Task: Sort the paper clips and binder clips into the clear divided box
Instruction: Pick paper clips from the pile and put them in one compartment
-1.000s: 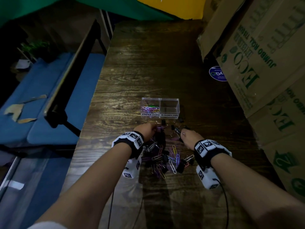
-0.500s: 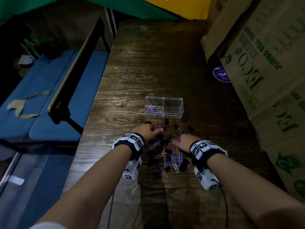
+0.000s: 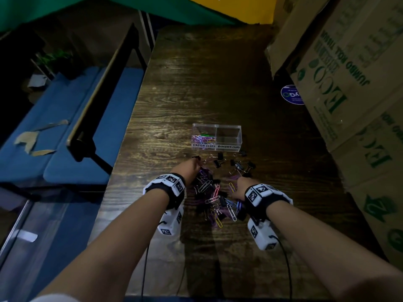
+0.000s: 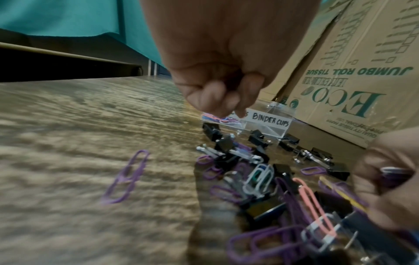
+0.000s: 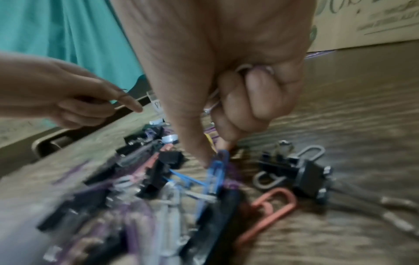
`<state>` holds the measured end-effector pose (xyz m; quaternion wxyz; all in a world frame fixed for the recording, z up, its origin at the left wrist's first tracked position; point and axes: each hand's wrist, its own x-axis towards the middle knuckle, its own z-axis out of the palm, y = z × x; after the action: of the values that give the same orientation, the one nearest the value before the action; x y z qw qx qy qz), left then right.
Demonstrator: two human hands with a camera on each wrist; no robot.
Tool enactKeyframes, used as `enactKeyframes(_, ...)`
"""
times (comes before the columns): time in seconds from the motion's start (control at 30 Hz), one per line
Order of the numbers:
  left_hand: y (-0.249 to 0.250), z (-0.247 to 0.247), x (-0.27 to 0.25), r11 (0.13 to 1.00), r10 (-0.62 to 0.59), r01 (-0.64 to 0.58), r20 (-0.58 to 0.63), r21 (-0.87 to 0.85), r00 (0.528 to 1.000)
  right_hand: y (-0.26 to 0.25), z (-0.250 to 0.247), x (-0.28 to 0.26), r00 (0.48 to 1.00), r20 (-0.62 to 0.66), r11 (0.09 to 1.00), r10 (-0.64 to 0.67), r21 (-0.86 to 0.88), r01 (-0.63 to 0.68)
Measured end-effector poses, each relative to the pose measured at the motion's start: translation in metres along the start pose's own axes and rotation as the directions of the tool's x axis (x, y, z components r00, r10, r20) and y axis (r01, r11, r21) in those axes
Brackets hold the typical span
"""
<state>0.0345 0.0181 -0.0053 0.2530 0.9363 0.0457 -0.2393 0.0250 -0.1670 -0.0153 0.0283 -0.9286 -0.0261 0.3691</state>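
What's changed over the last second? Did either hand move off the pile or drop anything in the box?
The right hand drew back from the far binder clips to the near right of the clip pile; it now holds paper clips in curled fingers and touches a blue paper clip. The left hand stayed at the pile's far left edge. The clear divided box is unchanged: paper clips in the left compartment only.

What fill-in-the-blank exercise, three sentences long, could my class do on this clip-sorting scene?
1. The clear divided box has coloured clips only in the half labelled ____.
2. The half labelled BINDER CLIPS holds ____ clips.
3. The right hand pinches a paper clip whose colour is ____, while the left hand is at the mixed pile on the wooden table.

Missing words: PAPER CLIPS; no; blue
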Motion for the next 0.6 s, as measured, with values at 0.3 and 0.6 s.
enactKeyframes(0.3, -0.028, -0.002, -0.008, 0.982, -0.126, 0.122, -0.017, -0.146, 0.992, 0.008, -0.018, 0.005, 0.995, -0.046, 0.982, -0.084, 0.163, 0.090)
enactKeyframes(0.6, -0.054, -0.005, -0.008, 0.967, -0.181, 0.185, -0.042, 0.173, 0.983, 0.008, -0.016, 0.001, 0.990, 0.007, 0.956, -0.139, 0.260, 0.133)
